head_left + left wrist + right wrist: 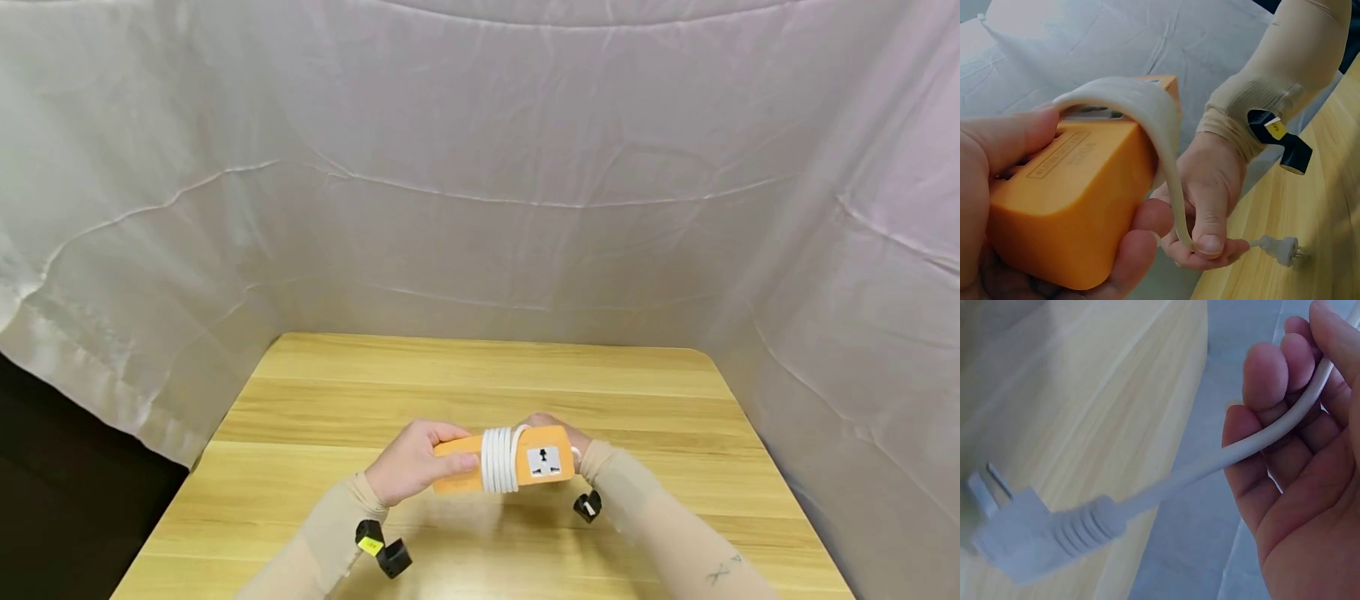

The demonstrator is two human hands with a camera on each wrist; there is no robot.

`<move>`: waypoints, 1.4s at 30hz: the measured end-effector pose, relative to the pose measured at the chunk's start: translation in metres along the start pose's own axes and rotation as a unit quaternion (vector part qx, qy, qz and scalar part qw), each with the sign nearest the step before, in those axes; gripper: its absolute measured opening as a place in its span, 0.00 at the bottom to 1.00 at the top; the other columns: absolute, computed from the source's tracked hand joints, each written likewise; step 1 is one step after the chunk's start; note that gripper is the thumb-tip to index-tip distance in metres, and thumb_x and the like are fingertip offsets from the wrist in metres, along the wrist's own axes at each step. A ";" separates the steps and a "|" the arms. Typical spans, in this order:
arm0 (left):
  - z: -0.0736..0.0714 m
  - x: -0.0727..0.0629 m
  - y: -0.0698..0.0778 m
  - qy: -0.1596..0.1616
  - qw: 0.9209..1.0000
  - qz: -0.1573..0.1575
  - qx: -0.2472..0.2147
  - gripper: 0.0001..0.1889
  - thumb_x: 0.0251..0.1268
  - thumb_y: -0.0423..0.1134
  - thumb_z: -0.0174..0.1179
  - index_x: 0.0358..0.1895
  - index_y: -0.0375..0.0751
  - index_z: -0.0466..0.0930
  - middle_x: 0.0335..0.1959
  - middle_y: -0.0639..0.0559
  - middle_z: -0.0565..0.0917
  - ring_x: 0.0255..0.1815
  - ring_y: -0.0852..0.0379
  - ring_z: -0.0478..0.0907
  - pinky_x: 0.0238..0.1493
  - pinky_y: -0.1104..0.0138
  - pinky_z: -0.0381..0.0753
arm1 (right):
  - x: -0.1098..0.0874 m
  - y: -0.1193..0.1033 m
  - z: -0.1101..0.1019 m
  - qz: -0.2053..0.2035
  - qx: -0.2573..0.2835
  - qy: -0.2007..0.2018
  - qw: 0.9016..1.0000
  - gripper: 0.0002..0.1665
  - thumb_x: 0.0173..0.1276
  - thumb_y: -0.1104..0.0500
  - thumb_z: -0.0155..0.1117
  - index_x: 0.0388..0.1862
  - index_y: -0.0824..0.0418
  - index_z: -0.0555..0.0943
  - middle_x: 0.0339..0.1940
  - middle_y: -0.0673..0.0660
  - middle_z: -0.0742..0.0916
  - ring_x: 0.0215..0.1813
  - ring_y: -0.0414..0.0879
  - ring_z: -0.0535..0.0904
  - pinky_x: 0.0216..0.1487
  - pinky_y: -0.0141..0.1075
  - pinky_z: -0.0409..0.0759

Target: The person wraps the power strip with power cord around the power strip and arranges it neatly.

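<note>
An orange power strip (457, 483) is held up over the table, its white socket face (543, 461) turned to the head camera. Several turns of white cord (498, 460) wrap round its middle. My left hand (411, 461) grips one end, thumb on one face and fingers beneath, as the left wrist view shows. Behind the other end, my right hand (1207, 200) pinches the cord between thumb and fingers. From that hand the loose cord end (1191, 478) runs to a white plug (1029, 537), hanging free. In the head view the strip partly hides my right hand.
A wooden table (480, 383) lies under both hands. Pale grey fabric (480, 250) walls it in at the back and sides. Black camera mounts sit on the left wrist (382, 548) and the right wrist (588, 506). A dark area (67, 483) shows at the lower left.
</note>
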State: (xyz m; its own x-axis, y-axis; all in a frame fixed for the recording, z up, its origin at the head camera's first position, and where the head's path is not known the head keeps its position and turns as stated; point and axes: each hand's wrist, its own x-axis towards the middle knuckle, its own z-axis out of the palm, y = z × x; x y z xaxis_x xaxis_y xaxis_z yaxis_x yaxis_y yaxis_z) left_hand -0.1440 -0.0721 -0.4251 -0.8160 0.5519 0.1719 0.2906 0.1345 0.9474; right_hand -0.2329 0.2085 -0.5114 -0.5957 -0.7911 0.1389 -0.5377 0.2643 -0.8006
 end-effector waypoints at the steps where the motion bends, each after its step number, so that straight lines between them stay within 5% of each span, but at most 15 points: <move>1: 0.000 0.000 0.000 -0.005 1.000 0.001 0.002 0.12 0.63 0.41 0.65 0.47 0.41 0.85 0.38 0.51 0.87 0.33 0.57 0.81 0.35 0.65 0.81 | 0.007 -0.048 -0.004 0.031 0.018 -0.008 0.999 0.06 0.64 0.62 0.59 0.30 0.62 0.81 0.25 0.49 0.83 0.26 0.37 0.75 0.31 0.34 0.79; 4: 0.001 0.000 0.001 -0.023 1.000 0.008 0.002 0.11 0.61 0.41 0.66 0.46 0.43 0.86 0.39 0.52 0.87 0.36 0.56 0.82 0.39 0.63 0.81 | 0.017 -0.062 -0.007 0.062 -0.035 -0.029 0.997 0.09 0.64 0.59 0.62 0.26 0.55 0.85 0.21 0.43 0.84 0.21 0.33 0.74 0.26 0.30 0.78; 10: 0.006 0.000 0.006 -0.048 0.998 0.027 0.023 0.10 0.57 0.38 0.70 0.42 0.44 0.86 0.38 0.55 0.87 0.36 0.60 0.81 0.39 0.65 0.80 | 0.021 -0.063 -0.013 -0.009 -0.119 -0.034 0.992 0.06 0.65 0.62 0.66 0.29 0.56 0.87 0.24 0.43 0.85 0.23 0.30 0.72 0.25 0.26 0.74; 15: 0.011 -0.001 0.011 -0.065 0.997 0.034 0.037 0.11 0.53 0.34 0.71 0.41 0.38 0.86 0.34 0.53 0.87 0.28 0.66 0.77 0.30 0.70 0.77 | 0.021 -0.065 -0.015 0.006 -0.130 -0.041 0.991 0.07 0.66 0.54 0.67 0.27 0.50 0.86 0.21 0.37 0.82 0.20 0.28 0.68 0.24 0.24 0.69; 20: 0.014 0.001 0.002 -0.075 0.995 0.013 0.062 0.12 0.51 0.38 0.73 0.40 0.44 0.87 0.30 0.58 0.86 0.23 0.68 0.74 0.25 0.74 0.73 | 0.021 -0.072 -0.016 0.012 -0.131 -0.045 0.990 0.10 0.65 0.47 0.66 0.25 0.47 0.85 0.21 0.36 0.81 0.20 0.29 0.66 0.24 0.25 0.68; 29: 0.014 0.001 -0.008 -0.076 0.992 -0.004 0.102 0.14 0.49 0.50 0.74 0.37 0.50 0.87 0.27 0.62 0.85 0.22 0.66 0.74 0.23 0.72 0.74 | 0.021 -0.079 -0.015 0.005 -0.150 -0.039 0.988 0.09 0.63 0.48 0.67 0.24 0.46 0.84 0.19 0.37 0.80 0.19 0.29 0.64 0.22 0.24 0.64; 42: 0.016 0.002 -0.012 -0.051 0.988 -0.026 0.145 0.17 0.50 0.52 0.72 0.38 0.46 0.88 0.33 0.61 0.86 0.23 0.67 0.76 0.26 0.71 0.77 | 0.020 -0.086 -0.016 0.003 -0.213 -0.012 0.977 0.15 0.63 0.57 0.67 0.17 0.46 0.78 0.13 0.35 0.72 0.16 0.27 0.61 0.19 0.24 0.60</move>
State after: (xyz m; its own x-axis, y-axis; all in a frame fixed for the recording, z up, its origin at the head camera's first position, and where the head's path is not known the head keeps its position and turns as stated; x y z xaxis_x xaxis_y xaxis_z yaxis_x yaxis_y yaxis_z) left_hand -0.1414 -0.0598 -0.4407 -0.7830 0.6166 0.0819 0.3926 0.3877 0.8340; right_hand -0.2077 0.1787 -0.4305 -0.5883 -0.8002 0.1167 -0.7368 0.4710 -0.4850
